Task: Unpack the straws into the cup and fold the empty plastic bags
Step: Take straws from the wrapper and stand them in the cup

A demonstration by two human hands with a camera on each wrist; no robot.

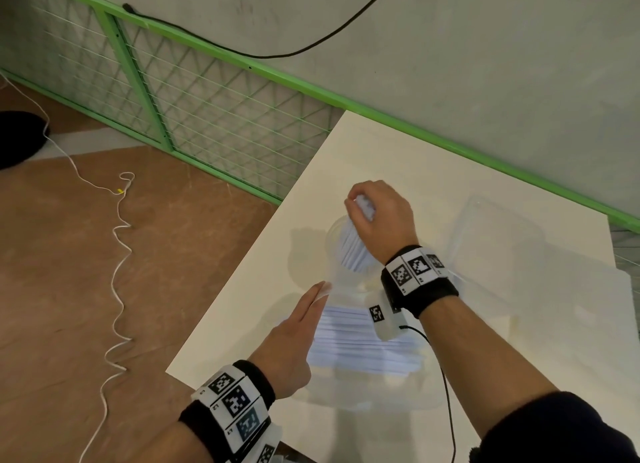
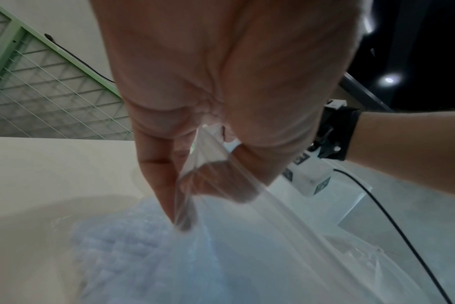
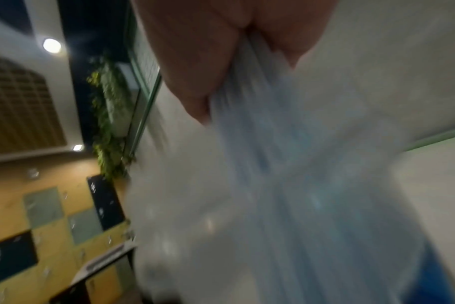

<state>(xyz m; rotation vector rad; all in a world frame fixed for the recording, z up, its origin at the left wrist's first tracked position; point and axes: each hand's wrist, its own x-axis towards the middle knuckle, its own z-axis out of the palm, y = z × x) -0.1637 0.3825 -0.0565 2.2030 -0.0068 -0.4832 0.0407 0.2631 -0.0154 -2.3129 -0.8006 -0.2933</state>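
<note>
My right hand (image 1: 363,203) grips a bundle of pale white straws (image 1: 353,248) by its upper end, with the lower end inside a clear plastic cup (image 1: 334,234) on the white table (image 1: 398,157). In the right wrist view the straws (image 3: 286,164) fan down from my fingers, blurred. My left hand (image 1: 320,291) pinches the open edge of a clear plastic bag (image 2: 234,160) between thumb and fingers. That bag (image 1: 367,386) lies flat on the table with more straws (image 1: 360,341) inside it.
Another clear plastic bag (image 1: 498,234) lies flat at the table's back right. A green mesh fence (image 1: 194,106) runs behind the table and along the floor. A white cord (image 1: 117,254) trails over the brown floor at the left, beyond the table's left edge.
</note>
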